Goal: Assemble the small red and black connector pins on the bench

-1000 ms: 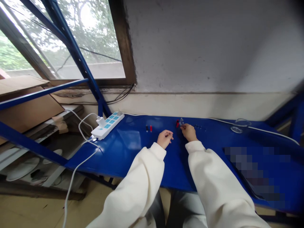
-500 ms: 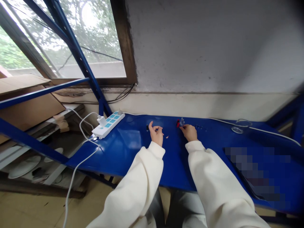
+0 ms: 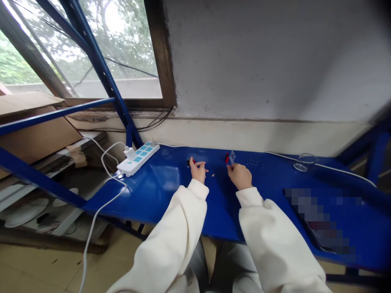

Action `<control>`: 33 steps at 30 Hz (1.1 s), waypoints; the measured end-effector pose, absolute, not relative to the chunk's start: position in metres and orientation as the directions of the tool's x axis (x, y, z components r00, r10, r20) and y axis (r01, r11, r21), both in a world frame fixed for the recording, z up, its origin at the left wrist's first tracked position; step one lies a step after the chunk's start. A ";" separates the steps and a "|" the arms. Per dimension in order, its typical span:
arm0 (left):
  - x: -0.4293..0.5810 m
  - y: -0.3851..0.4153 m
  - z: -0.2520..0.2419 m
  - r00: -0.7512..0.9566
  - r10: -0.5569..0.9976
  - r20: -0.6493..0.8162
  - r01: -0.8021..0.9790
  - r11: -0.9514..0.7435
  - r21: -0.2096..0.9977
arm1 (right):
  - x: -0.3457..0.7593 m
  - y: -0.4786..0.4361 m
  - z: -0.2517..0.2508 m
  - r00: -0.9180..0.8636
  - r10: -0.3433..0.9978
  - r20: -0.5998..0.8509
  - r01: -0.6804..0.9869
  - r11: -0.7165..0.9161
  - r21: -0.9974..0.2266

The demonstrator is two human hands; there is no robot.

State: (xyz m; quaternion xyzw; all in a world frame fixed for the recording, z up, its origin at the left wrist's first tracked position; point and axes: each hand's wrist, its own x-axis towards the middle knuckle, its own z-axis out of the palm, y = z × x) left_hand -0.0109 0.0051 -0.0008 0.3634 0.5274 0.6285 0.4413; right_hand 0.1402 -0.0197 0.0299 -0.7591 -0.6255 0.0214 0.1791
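Note:
My left hand (image 3: 198, 171) is over the blue tabletop, its thumb raised apart from its bent fingers. Beside the thumb is a small black and red item (image 3: 188, 163), partly covered by the hand and too small to name. My right hand (image 3: 240, 176) is closed, thumb and forefinger together at the left; whatever they pinch cannot be made out. Just beyond its fingertips stand a small red piece (image 3: 227, 157) and a clear, upright plastic-looking piece (image 3: 232, 156). Between the hands lies a tiny pinkish scrap (image 3: 213, 175).
Several tiny clear parts (image 3: 253, 162) lie right of my right hand. A white power strip (image 3: 139, 158) with a plug and cable sits at the table's left end. Farther right are a clear ring-shaped object (image 3: 300, 167), a white cable (image 3: 339, 169) and a blurred-out dark flat item (image 3: 314, 228).
My right hand has drawn slightly left and towards me, away from the clear piece. Red now shows beside my left thumb, where only black showed before. The view has shifted a little.

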 end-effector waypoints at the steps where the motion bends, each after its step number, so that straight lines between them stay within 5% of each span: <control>1: -0.011 0.005 0.000 -0.344 0.939 -0.019 -0.172 -0.043 0.984 | 0.138 -0.021 0.029 0.205 0.958 0.199 0.942 -0.138 -0.306; 6: -0.010 0.000 0.009 -0.295 0.954 -0.059 -0.263 -0.021 0.965 | 0.128 -0.023 0.021 0.120 0.953 0.279 0.915 0.003 -0.404; 15: -0.006 -0.012 0.021 0.147 0.989 -0.025 -0.485 0.094 0.869 | 0.118 -0.025 0.017 -0.039 0.938 0.343 0.572 0.303 -0.763; 23: -0.006 -0.013 0.019 0.147 0.988 0.054 -0.520 0.031 0.853 | 0.116 -0.023 0.012 -0.013 0.945 0.328 0.445 0.299 -0.844; 33: -0.004 -0.010 0.012 0.087 0.994 0.067 -0.406 -0.026 0.913 | 0.117 -0.026 0.017 0.032 0.898 0.439 0.508 0.364 -0.781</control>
